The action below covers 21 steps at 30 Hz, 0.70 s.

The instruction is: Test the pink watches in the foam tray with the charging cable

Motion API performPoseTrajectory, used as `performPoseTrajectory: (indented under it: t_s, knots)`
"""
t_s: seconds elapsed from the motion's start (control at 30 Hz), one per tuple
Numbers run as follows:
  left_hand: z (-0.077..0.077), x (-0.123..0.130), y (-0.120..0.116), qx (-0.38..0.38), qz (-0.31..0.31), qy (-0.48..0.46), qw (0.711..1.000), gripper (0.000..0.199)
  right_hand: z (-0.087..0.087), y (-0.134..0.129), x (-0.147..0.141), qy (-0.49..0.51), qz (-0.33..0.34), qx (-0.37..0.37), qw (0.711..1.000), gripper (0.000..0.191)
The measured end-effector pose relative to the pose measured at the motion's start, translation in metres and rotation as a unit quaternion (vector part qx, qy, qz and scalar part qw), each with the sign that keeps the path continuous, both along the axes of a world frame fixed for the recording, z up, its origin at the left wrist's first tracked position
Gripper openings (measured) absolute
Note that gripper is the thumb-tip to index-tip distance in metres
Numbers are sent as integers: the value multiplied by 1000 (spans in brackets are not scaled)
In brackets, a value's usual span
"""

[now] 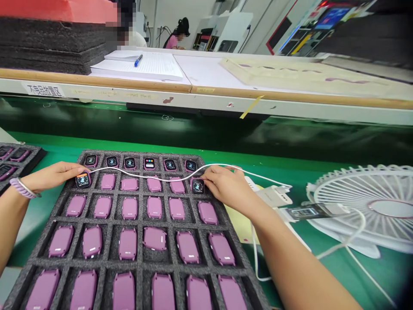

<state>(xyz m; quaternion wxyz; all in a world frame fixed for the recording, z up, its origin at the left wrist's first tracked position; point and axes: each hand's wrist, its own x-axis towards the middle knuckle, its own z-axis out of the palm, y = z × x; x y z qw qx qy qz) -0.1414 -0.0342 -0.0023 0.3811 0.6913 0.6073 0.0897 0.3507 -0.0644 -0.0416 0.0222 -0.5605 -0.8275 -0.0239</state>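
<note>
Smartwatch (83, 180), lit and screen up, is at the left end of the second row of the foam tray (142, 211); can't tell if it's fully seated. Your left hand (60, 174) is nearly closed, thumb and fingers pinching its top edge, right where a white cable (142, 176) ends. Your right hand (230, 187) has its fingers curled at the right edge of a second lit watch (197, 186), same row, far end; firm grip or just touch, can't tell. Cable lies loose across the row, over face-down purple watches (154, 207), passes just beyond your right hand and runs to a white charger block (274, 196) on the green desk (58, 146). Main risk: if your right hand or forearm snags that slack, the pull could tug the cable end off the left watch or drag the watch out of line. Lifting the cable carelessly could also catch a face-down case and tip it. Bare fingers on the lit screens may smudge them, or trigger a tap. Swing your right elbow wide and you might knock the fan (393, 209) or its cord.
</note>
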Motion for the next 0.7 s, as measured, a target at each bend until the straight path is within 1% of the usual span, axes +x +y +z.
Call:
performPoseTrajectory:
  t_s: [0.23, 0.37, 0.6, 0.67, 0.7]
  knots:
    - [4, 3, 0, -5, -9, 11, 1000, 94, 2, -1, -1, 1, 12, 19, 1000, 28]
    - [5, 3, 1, -8, -25, 13, 1000, 96, 5, -4, -4, 10, 7, 41, 999, 29]
    - [5, 2, 0, 2, -20, -2, 1000, 87, 4, -5, -6, 24, 14, 37, 999, 32]
    - [5, 2, 0, -1, -17, -6, 1000, 86, 6, -6, -8, 7, 11, 51, 999, 31]
    - [4, 2, 0, -2, -17, -7, 1000, 86, 7, -6, -10, -8, -1, 67, 998, 31]
